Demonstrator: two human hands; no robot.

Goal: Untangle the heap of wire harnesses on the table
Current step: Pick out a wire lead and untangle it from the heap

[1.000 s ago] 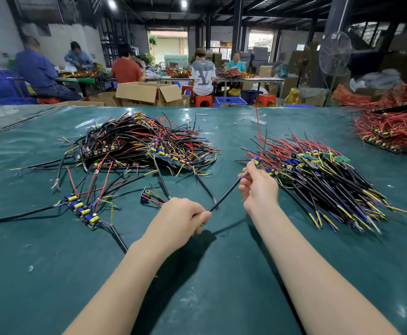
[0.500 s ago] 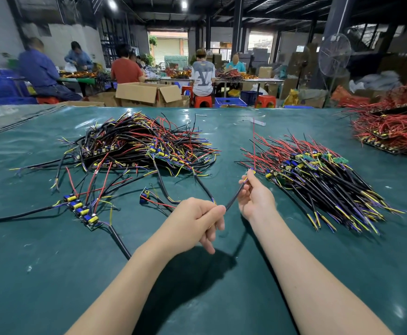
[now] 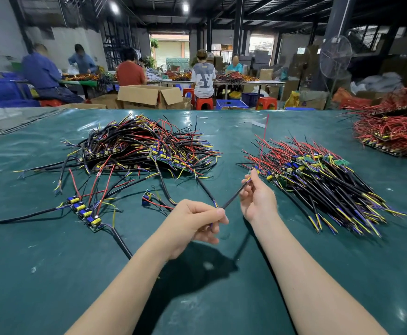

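Nearest the camera, two bare forearms reach over the green table mat (image 3: 52, 274). The left hand (image 3: 190, 221) is curled, with thumb and forefinger pinching the near end of a black-sheathed wire harness (image 3: 234, 195). Short blue and yellow leads poke out just past the fingertips. The right hand (image 3: 258, 201) is beside it, palm turned inward. Its thumb and forefinger pinch the far end of the same harness, where a small blue and yellow component sits. The black sheath runs taut between the two hands, slanting up from left to right above the mat. A thin red lead (image 3: 263, 141) rises from the right-hand pinch.

Left of the left hand, a loose harness with a strip of small circuit boards (image 3: 86, 212) lies flat, its black cables trailing outward. A small blue part with a red lead (image 3: 148, 198) lies just beyond the left hand's knuckles.

Farther back on the left is the tangled heap of harnesses (image 3: 144, 146), well apart from both hands. To the right, just beside the right hand, lies a combed pile of harnesses (image 3: 318, 180), their sheaths running roughly parallel. A heap of red wires (image 3: 391, 131) lies at the far right edge.

Beyond the table stand an open cardboard box (image 3: 149, 95), red stools (image 3: 203, 102), a blue crate (image 3: 231, 103) and a pedestal fan (image 3: 335, 56). Seated workers (image 3: 202, 76) face other tables.
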